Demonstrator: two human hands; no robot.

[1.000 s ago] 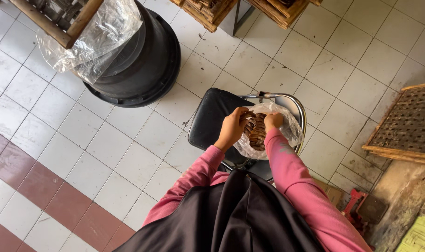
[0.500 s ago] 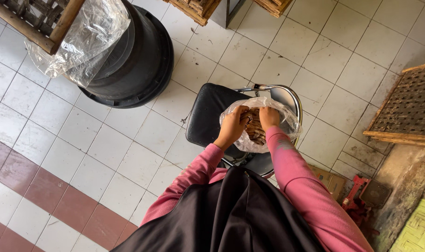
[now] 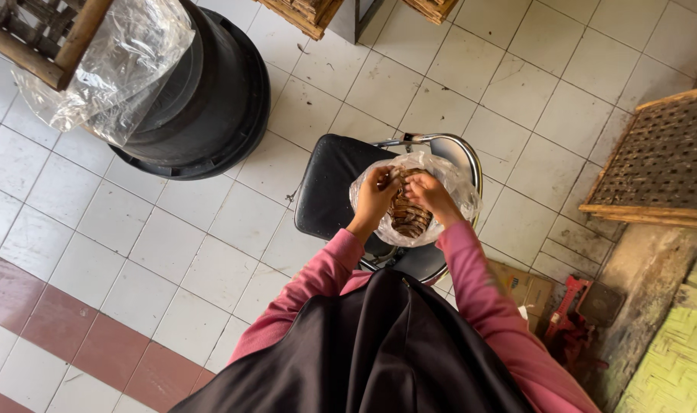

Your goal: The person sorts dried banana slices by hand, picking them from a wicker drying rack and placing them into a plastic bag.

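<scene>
- Bag (image 3: 414, 200) of clear plastic sits on the black seat of a chair (image 3: 329, 183), near its 3 o'clock edge, so its weight rests on the seat and both hands are free to work the top; brown stacked pieces (image 3: 408, 216) show through the film.
- Left hand (image 3: 376, 196) is at the bag's mouth on the 9 o'clock side, fingers curled inward and pinched on the plastic, wrist bent down.
- Right hand (image 3: 431, 193) is at the 3 o'clock side of the mouth, fingers bent and closed on the film or on a piece inside; which of the two cannot be told.
- Both forearms in pink sleeves (image 3: 478, 294) run from 6 o'clock upward and converge on the bag, elbows out, a dark garment (image 3: 364, 359) hanging between them.
- Black tubs (image 3: 203, 99), stacked, stand on the tiled floor (image 3: 165, 245) at 10 o'clock from the chair, well apart, with crumpled clear plastic (image 3: 104, 69) draped beside them under a wooden frame (image 3: 50, 38).
- A woven tray in a wooden frame (image 3: 662, 160) leans at 3 o'clock; a cardboard box (image 3: 524, 287) and a red tool (image 3: 566, 313) lie at 5 o'clock.
</scene>
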